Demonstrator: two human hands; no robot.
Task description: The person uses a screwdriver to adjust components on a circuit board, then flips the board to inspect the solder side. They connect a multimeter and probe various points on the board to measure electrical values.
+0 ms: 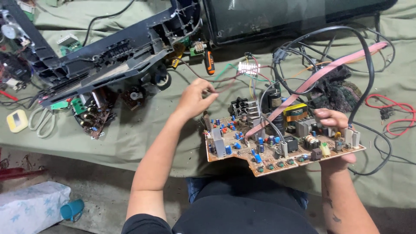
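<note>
The right hand (331, 123) is gripping a tan circuit board (277, 147) by its 3 o'clock end, thumb lying over the top among the parts and fingers curled beneath. The board is being held in the air over the person's lap, just off the 6 o'clock edge of the green cloth (130, 138) that is covering the work surface. A yellow block with a dark label band (295, 112) is standing near the board's 12 o'clock edge, and a pink ribbon cable (320, 73) is running from the board toward 1 o'clock.

The left hand (193, 97) is hovering at 10 o'clock from the board, fingers drawn together and pinching a thin brown wire (225, 84) that is leading toward a small white connector board (248, 68).

A black plastic casing (108, 56) is lying at 10 o'clock, a dark screen (277, 17) at 12 o'clock, an orange-handled screwdriver (209, 62) between them. Scissors (42, 121) and a yellow square tape measure (17, 120) are sitting at 9 o'clock. Red wires (390, 112) are looping at 3 o'clock. Open cloth is lying between the scissors and the left forearm. A pale printed bag (30, 208) and a teal cup (72, 209) are resting on the floor at 8 o'clock.
</note>
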